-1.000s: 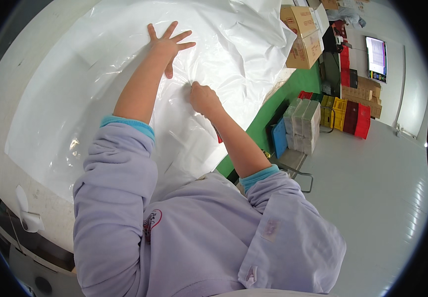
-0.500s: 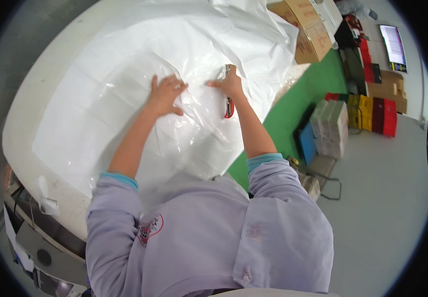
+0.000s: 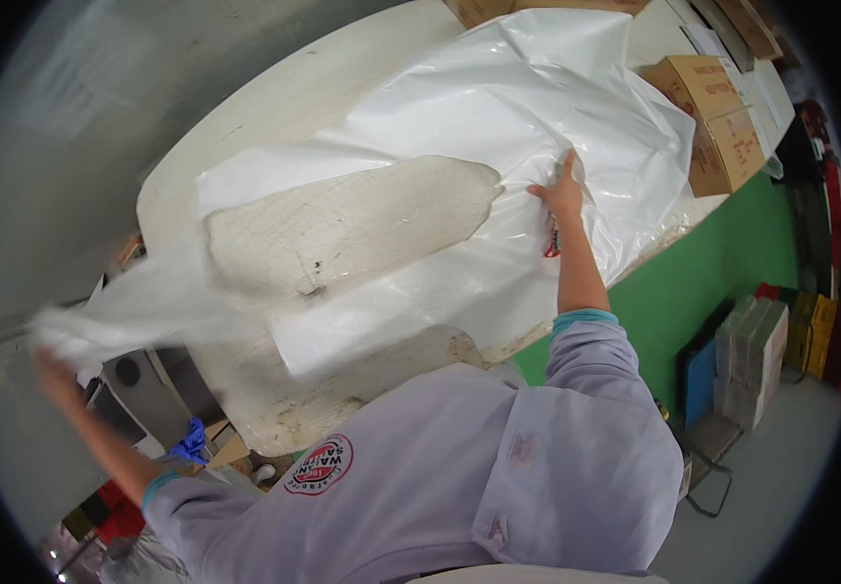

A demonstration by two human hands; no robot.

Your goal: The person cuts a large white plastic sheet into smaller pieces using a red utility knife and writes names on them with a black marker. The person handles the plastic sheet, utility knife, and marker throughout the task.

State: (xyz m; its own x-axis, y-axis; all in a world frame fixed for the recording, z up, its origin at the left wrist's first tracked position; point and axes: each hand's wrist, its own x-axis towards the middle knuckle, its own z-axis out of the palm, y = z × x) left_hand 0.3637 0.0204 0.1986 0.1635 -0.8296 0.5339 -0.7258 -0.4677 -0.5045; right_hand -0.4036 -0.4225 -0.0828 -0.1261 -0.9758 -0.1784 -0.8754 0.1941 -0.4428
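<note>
A glossy white plastic sheet [image 3: 498, 92] lies wrinkled over the pale table [image 3: 235, 146]. A long, rounded opening in it bares the scuffed tabletop. My left hand [image 3: 55, 375], stretched far out to the left and smeared by motion, grips a blurred strip of plastic [image 3: 148, 307]. Whether that strip is still joined to the sheet cannot be made out. On the sheet, right of the opening, rests my right hand [image 3: 564, 198], thumb and forefinger apart. Under its palm it keeps what looks like a red-ended utility knife [image 3: 552, 241], mostly covered.
Cardboard boxes [image 3: 717, 122] stand at the table's far right end. Right of the table runs green floor [image 3: 732, 253], with stacked pale blocks [image 3: 753, 355] on a trolley and yellow crates [image 3: 809, 336]. Grey equipment [image 3: 138, 389] sits by the table's left end.
My left hand has swung from the sheet far out to the left, pulling plastic along. An opening now shows tabletop through the sheet. My right hand remains on the sheet; the view has shifted left.
</note>
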